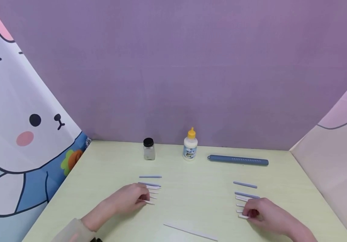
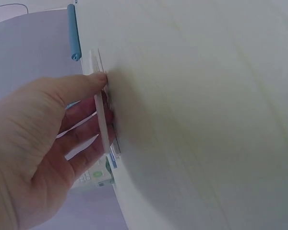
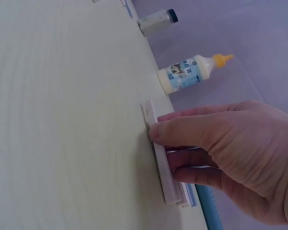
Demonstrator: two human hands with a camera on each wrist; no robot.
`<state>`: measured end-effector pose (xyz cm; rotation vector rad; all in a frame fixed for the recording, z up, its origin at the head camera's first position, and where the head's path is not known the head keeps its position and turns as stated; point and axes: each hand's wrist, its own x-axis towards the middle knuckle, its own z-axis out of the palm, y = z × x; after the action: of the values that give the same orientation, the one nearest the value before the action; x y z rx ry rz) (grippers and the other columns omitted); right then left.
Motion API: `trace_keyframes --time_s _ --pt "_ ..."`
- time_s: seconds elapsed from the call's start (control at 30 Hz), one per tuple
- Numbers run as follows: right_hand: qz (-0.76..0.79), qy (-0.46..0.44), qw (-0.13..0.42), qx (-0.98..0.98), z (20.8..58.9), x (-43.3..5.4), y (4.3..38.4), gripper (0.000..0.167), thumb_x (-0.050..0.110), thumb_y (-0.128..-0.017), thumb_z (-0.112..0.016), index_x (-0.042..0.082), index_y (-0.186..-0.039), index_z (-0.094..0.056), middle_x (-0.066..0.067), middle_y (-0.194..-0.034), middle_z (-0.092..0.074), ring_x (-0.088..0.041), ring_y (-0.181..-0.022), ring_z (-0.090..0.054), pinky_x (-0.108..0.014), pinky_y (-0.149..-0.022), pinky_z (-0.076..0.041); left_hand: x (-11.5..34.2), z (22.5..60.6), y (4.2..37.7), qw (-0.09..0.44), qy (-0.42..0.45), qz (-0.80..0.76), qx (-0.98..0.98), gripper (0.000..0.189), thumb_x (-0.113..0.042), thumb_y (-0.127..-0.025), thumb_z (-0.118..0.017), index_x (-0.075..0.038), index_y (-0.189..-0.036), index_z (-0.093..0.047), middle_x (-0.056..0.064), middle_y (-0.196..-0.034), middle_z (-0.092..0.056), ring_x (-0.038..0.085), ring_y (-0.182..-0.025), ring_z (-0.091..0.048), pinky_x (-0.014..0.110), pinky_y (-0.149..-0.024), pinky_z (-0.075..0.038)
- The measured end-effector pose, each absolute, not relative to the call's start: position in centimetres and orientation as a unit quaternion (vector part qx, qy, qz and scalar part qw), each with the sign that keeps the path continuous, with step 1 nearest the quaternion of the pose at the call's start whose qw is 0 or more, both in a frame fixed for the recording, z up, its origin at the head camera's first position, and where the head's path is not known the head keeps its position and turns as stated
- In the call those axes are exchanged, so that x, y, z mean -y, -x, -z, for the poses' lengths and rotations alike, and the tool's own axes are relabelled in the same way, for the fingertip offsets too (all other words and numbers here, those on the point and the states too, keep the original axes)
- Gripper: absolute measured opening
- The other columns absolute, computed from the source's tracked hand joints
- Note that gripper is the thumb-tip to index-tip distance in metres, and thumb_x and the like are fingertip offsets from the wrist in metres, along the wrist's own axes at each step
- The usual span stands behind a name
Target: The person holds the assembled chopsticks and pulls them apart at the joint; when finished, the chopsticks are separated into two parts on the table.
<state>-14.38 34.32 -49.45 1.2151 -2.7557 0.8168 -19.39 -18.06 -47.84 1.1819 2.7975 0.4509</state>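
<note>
My left hand (image 1: 132, 197) pinches a thin white stick (image 2: 103, 125) between thumb and fingers, close over the table at the near end of a row. Beyond it lie several white sticks (image 1: 153, 188) and two blue sticks (image 1: 150, 176). On the right, my right hand (image 1: 267, 215) has its thumb and fingers on another white stick (image 3: 165, 175), again the nearest of its row. That row also holds several white sticks (image 1: 240, 205), partly behind the fingers, and two blue sticks (image 1: 245, 185).
A long pale strip (image 1: 191, 232) lies between the hands near the front. Along the back stand a black-capped jar (image 1: 149, 152) and a glue bottle (image 1: 189, 149) with a yellow nozzle. A dark blue rod (image 1: 238, 160) lies at the back right, before a purple backdrop (image 1: 173, 74).
</note>
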Motion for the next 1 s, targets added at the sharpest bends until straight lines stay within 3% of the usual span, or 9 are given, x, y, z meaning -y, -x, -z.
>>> trace_keyframes --time_s 0.6,1.0 --pt "-0.221 -0.395 0.057 0.89 49.4 -33.8 15.0 0.031 -0.003 -0.079 -0.085 0.023 -0.09 -0.071 0.02 -0.084 -0.063 0.012 -0.077 -0.05 -0.013 -0.061 -0.046 17.8 48.0 19.7 -0.012 -0.38 -0.116 -0.918 0.012 -0.01 -0.088 -0.083 -0.021 -0.087 -0.077 -0.012 -0.086 -0.067 -0.002 -0.079 -0.057 0.025 -0.076 -0.058" --pt "-0.218 -0.4 0.047 0.889 48.2 -31.6 15.4 0.024 0.003 -0.089 -0.081 0.025 -0.094 -0.072 0.022 -0.087 -0.062 0.011 -0.08 -0.052 -0.017 -0.064 -0.051 13.6 45.8 18.7 0.007 -0.424 -0.095 -0.901 0.004 -0.019 -0.094 -0.08 -0.022 -0.092 -0.077 -0.013 -0.087 -0.068 -0.003 -0.081 -0.059 0.021 -0.076 -0.055"
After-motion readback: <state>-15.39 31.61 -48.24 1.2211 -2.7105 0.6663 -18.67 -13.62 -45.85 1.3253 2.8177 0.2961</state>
